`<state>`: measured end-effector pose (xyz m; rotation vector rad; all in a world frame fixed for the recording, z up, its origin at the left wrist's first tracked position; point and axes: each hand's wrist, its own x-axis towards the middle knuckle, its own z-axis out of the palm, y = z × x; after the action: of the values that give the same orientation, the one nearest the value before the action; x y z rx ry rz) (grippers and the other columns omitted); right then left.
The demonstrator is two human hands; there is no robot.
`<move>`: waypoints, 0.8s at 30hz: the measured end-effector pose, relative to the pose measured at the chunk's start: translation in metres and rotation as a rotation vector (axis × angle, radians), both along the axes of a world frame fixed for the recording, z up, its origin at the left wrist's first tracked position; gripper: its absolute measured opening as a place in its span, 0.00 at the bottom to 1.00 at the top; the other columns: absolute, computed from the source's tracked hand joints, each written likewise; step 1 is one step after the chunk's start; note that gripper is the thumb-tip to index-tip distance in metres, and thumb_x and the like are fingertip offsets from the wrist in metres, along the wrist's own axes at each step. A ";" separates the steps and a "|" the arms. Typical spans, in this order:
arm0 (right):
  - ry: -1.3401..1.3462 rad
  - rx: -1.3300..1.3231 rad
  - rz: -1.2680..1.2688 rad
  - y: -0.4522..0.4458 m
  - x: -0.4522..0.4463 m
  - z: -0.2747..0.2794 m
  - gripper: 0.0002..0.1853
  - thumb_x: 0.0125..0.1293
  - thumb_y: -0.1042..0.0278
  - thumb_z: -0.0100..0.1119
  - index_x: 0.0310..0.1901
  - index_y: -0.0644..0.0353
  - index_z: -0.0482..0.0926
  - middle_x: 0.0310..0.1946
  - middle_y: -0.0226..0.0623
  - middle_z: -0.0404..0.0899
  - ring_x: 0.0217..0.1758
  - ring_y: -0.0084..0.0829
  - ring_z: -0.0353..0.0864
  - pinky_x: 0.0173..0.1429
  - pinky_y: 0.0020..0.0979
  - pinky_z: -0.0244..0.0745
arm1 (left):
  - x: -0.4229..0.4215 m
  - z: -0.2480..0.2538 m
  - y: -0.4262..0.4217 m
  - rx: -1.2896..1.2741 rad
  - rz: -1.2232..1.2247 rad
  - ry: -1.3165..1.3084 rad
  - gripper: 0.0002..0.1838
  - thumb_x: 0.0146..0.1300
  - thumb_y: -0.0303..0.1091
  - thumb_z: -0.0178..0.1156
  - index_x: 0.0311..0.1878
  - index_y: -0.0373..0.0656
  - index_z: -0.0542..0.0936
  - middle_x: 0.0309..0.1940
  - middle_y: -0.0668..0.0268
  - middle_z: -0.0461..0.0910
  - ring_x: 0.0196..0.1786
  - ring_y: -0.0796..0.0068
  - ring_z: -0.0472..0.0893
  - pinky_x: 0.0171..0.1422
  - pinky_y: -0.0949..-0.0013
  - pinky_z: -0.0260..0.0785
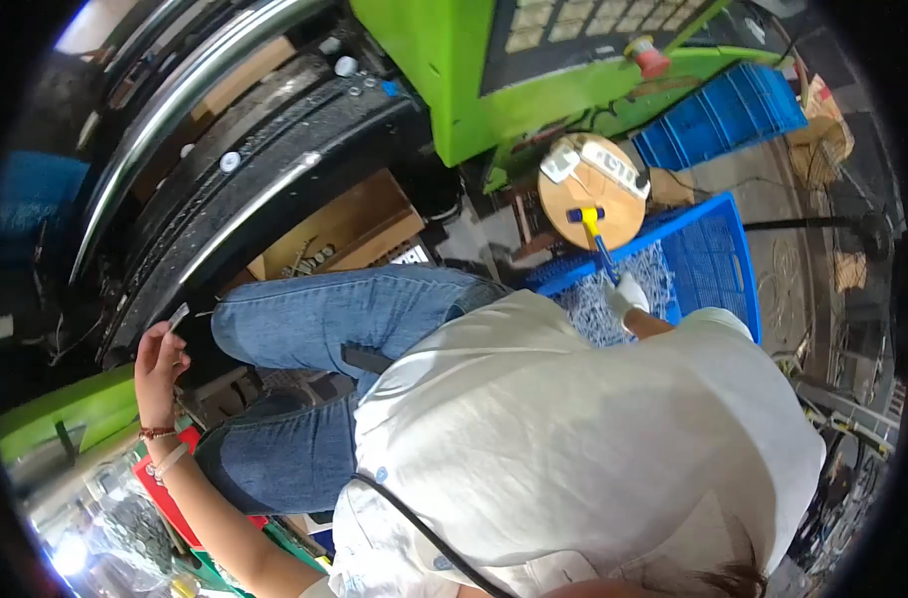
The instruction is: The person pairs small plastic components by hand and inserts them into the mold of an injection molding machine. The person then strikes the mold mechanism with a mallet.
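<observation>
My left hand (160, 361), bare and wearing bracelets at the wrist, pinches a small flat greyish piece (180, 316) between thumb and fingers. It is raised beside the dark machine bed. My right hand (627, 295), in a whitish glove, is closed around the handle of a mallet (592, 221) with a yellow and dark head. The mallet's head lies over the edge of a round wooden stool top (613, 214). Below the right hand is a blue plastic basket (718, 254) holding many small whitish-grey pieces (588, 311).
A green machine (414, 80) with a keypad and a red knob (649, 60) stands ahead. On the stool sits a white power strip (613, 164). A second blue crate (723, 115) and an open cardboard box (359, 224) are nearby. A red bin (180, 503) stands by my left forearm.
</observation>
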<state>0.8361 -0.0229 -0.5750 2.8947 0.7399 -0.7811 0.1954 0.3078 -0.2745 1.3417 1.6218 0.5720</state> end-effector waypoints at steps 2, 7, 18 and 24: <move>0.077 0.159 0.127 -0.002 0.002 0.021 0.20 0.57 0.53 0.57 0.44 0.60 0.77 0.38 0.54 0.80 0.43 0.48 0.81 0.49 0.45 0.72 | -0.001 0.002 0.000 0.068 -0.064 -0.054 0.11 0.68 0.35 0.54 0.50 0.42 0.74 0.32 0.72 0.74 0.29 0.85 0.72 0.35 0.81 0.66; 0.322 0.349 0.569 0.051 -0.018 0.068 0.12 0.52 0.61 0.61 0.36 0.57 0.82 0.31 0.43 0.81 0.35 0.34 0.79 0.43 0.36 0.74 | -0.015 0.014 -0.008 0.168 -0.102 -0.200 0.10 0.67 0.33 0.55 0.49 0.41 0.74 0.32 0.71 0.76 0.33 0.84 0.76 0.39 0.79 0.72; 0.725 1.066 0.941 0.327 -0.276 0.287 0.16 0.55 0.60 0.69 0.37 0.62 0.78 0.21 0.32 0.77 0.19 0.19 0.74 0.26 0.25 0.70 | -0.033 0.019 -0.031 0.230 -0.086 -0.219 0.11 0.66 0.33 0.57 0.48 0.40 0.73 0.31 0.71 0.76 0.31 0.85 0.74 0.38 0.79 0.70; 1.076 1.228 0.595 0.410 -0.354 0.310 0.21 0.62 0.48 0.61 0.33 0.62 0.75 0.15 0.26 0.68 0.11 0.20 0.67 0.15 0.23 0.61 | -0.042 0.025 -0.049 0.228 -0.053 -0.182 0.10 0.67 0.33 0.56 0.48 0.40 0.73 0.32 0.73 0.75 0.31 0.85 0.74 0.37 0.79 0.70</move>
<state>0.4820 0.3867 -0.2651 2.2123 2.7746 -2.3776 0.1530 0.2590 -0.2494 1.4479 1.4008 0.8422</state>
